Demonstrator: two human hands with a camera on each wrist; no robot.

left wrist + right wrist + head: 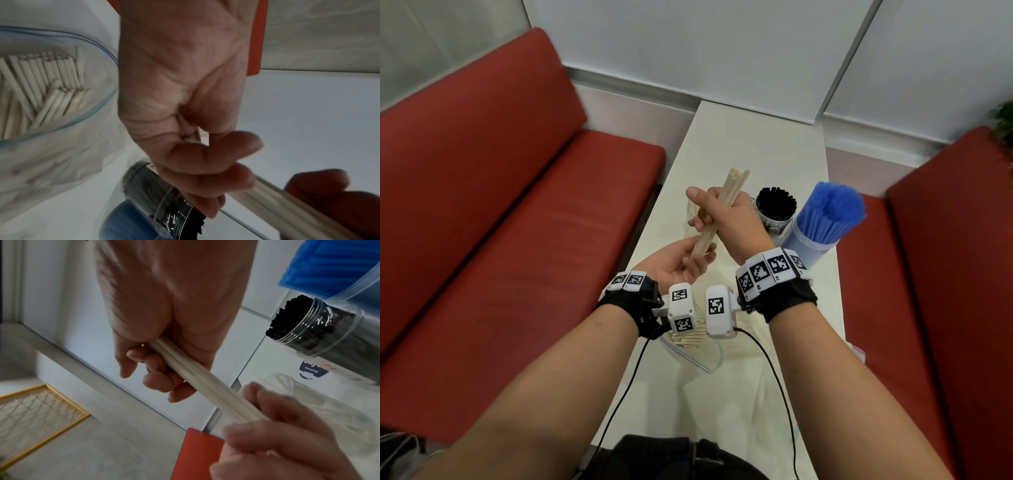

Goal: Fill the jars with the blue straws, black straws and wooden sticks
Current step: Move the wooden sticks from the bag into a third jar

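Right hand [726,219] and left hand [681,262] grip my bundle of wooden sticks [482,209]; black straws [775,202] and blue straws [832,212] already jarred, stick jar [320,402] seemingly nearly empty.

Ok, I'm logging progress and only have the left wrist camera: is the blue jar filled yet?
Observer: Yes. In the head view the blue straws stand packed in their jar.
Operator: Is there a jar for the sticks?
Observer: The right wrist view shows a clear jar beside the black straws' jar; its contents are too blurred to tell.
Operator: Who has the main grip on the bundle?
Observer: The right hand, wrapped round the wooden sticks at mid-length.
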